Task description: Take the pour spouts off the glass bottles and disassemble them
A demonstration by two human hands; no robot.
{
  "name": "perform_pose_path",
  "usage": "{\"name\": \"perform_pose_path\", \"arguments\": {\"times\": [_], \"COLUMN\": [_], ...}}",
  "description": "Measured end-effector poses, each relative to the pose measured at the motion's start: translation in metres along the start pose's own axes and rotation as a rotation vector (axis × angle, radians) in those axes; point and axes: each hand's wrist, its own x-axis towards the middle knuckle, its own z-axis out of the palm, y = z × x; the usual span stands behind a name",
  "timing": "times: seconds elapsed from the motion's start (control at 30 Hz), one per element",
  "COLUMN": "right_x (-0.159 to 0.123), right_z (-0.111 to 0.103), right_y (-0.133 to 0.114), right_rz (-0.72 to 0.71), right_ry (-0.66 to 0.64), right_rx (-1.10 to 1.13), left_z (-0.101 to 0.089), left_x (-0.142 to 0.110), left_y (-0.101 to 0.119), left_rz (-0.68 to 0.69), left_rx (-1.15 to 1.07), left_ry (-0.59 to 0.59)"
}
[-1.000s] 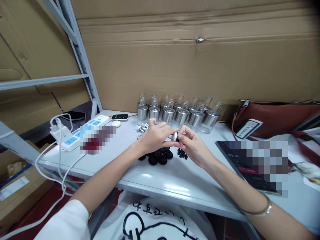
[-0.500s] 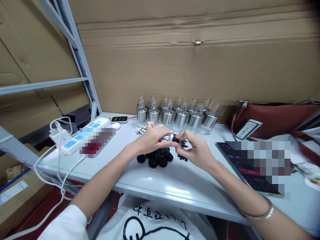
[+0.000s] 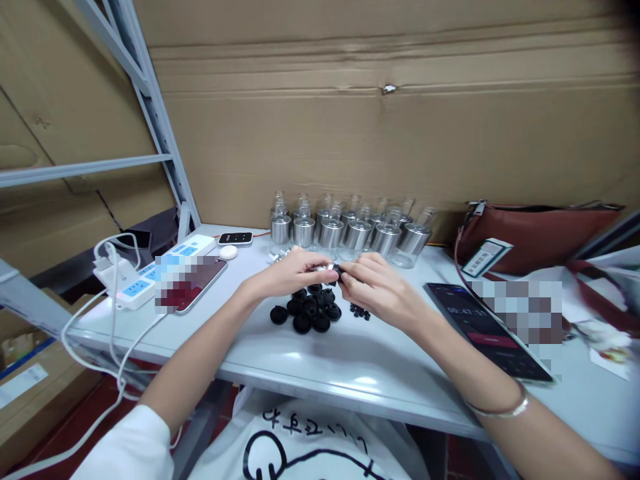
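My left hand [image 3: 293, 275] and my right hand [image 3: 373, 285] meet above the white table [image 3: 330, 357]. The left hand's fingers pinch a small silver metal cap [image 3: 323, 269]. The right hand's fingertips press a small black part [image 3: 338, 273] against that cap. Right under the hands lies a heap of black rubber stoppers [image 3: 309, 310]. Several tiny black pieces [image 3: 361, 311] lie just to its right. Behind the hands stand several small glass bottles with silver caps [image 3: 345, 232] in rows.
A blue and white power strip [image 3: 150, 272] with white cables lies at the left, with a phone [image 3: 193, 287] beside it. A small black device [image 3: 236, 238] and a white puck [image 3: 228, 252] sit behind. A dark tablet [image 3: 480, 330] and a red bag [image 3: 537, 230] are at the right. Cardboard forms the back wall.
Both hands have dropped a little closer to the stopper heap. The right hand has brought the black part against the silver cap. The view shifted slightly.
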Motion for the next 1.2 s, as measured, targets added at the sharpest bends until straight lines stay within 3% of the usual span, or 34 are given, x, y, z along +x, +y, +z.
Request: {"name": "perform_pose_path", "arguments": {"times": [0.2, 0.3, 0.4, 0.5, 0.67, 0.77, 0.9, 1.03, 1.13, 1.2], "right_x": [0.005, 0.002, -0.006, -0.014, -0.022, -0.024, -0.023, -0.02, -0.019, -0.019], "right_z": [0.0, -0.003, -0.005, -0.001, 0.014, 0.016, 0.011, 0.008, 0.009, 0.011], "right_y": [-0.002, 0.0, 0.008, 0.019, 0.025, 0.022, 0.018, 0.013, 0.012, 0.011], "right_rz": [0.017, 0.042, 0.156, 0.291, 0.341, 0.371, 0.386, 0.379, 0.372, 0.371], "right_ry": [0.107, 0.153, 0.285, 0.418, 0.173, 0.067, 0.034, 0.021, 0.017, 0.014], "right_rx": [-0.056, -0.013, 0.038, 0.01, 0.087, 0.11, 0.118, 0.137, 0.146, 0.149], "left_z": [-0.008, -0.015, -0.023, -0.02, 0.009, 0.018, 0.012, 0.003, 0.001, -0.002], "left_x": [0.002, 0.0, -0.005, -0.005, 0.003, 0.005, 0.001, -0.029, -0.08, -0.123], "left_y": [0.014, 0.011, -0.013, -0.045, -0.073, -0.074, -0.061, -0.031, -0.016, -0.016], "left_rz": [-0.049, -0.085, -0.185, -0.236, -0.221, -0.237, -0.279, -0.354, -0.479, -0.624], "left_rx": [-0.175, -0.246, -0.164, 0.148, 0.378, 0.45, 0.529, 0.689, 0.75, 0.848], "left_ry": [-0.012, -0.012, 0.182, 0.329, 0.231, 0.171, 0.157, 0.304, 0.537, 0.585]}}
